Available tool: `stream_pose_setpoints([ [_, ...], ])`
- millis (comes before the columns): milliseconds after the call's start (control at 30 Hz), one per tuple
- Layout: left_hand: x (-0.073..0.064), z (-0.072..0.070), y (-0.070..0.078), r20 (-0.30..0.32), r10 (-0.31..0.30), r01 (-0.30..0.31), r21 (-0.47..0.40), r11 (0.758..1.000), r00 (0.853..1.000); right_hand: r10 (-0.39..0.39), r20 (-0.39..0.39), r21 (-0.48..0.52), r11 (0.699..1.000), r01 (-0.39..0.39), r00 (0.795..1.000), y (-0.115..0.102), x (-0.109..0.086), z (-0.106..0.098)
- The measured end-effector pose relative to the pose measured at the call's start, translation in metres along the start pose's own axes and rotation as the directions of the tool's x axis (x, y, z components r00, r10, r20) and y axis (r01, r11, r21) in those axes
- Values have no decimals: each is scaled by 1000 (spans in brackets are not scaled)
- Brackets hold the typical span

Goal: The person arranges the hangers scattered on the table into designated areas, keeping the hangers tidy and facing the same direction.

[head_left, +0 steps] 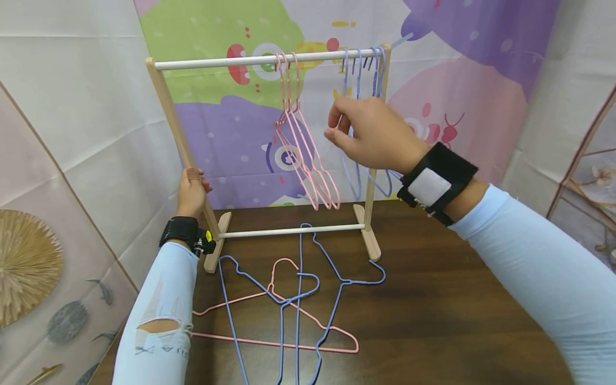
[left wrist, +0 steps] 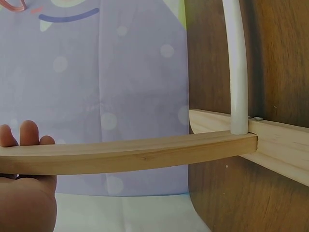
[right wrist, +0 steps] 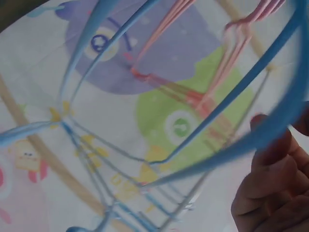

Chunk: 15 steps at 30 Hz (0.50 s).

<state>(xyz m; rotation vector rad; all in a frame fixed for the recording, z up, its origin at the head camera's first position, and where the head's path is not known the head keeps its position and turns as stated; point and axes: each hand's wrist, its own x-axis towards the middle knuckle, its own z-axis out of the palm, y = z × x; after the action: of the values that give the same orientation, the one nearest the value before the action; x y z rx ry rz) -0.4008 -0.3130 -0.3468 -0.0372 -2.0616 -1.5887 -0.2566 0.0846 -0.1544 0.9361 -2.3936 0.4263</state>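
Observation:
My left hand (head_left: 190,193) grips the left wooden post (head_left: 170,115) of a small garment rack, its fingers wrapped around the wood in the left wrist view. Near the rack's right end is my right hand (head_left: 377,131), fingers bent and thumb apart from them, in front of several blue clothes hangers (head_left: 359,75) on the white top rail (head_left: 216,62). A blue hanger (right wrist: 227,104) crosses close before the right thumb (right wrist: 273,145) in the right wrist view. Three pink hangers (head_left: 289,88) hang together left of that hand.
On the brown table (head_left: 433,299) before the rack, a pink hanger (head_left: 332,349) lies overlapped by two blue hangers, one on the left (head_left: 282,337) and one on the right (head_left: 366,282). A white lower rail (head_left: 289,231) joins the rack's feet. A patterned cloth (head_left: 231,128) hangs behind.

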Motion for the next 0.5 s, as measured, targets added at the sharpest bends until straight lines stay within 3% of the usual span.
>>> stream_pose_setpoints([
  [200, 0, 1, -1, 2, 5, -5, -5, 1000, 1000, -177, -119, 8, 984, 179, 977, -24, -26, 7],
  [500, 0, 2, -1, -11, 2, -1, 21, 1000, 1000, -324, -147, 6, 945, 328, 935, -58, -58, 23],
])
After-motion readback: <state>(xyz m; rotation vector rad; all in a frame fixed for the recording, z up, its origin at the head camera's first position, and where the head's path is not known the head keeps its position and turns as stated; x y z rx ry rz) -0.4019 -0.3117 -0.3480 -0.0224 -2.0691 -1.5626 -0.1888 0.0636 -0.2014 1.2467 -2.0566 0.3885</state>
